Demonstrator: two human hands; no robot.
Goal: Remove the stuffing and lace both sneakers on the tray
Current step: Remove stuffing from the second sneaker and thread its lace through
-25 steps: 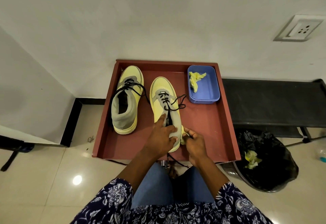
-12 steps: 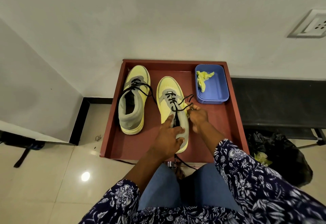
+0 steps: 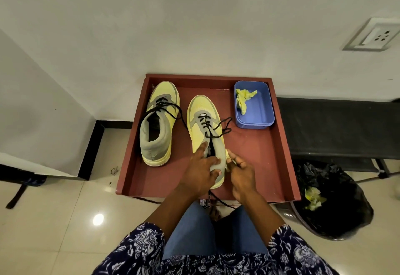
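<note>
The right sneaker (image 3: 205,127) lay lengthwise, toe toward the wall; the left hand (image 3: 200,171) gripped its heel, the right hand (image 3: 242,174) pinched its side.

At my two o'clock sits a blue tub (image 3: 262,110) holding crumpled yellow paper (image 3: 243,99). Farther right, at three o'clock, a dark bench (image 3: 337,127) — below it a black bin bag (image 3: 337,205) with more yellow paper (image 3: 312,197). A wall socket (image 3: 376,35) sits at one o'clock.
</note>
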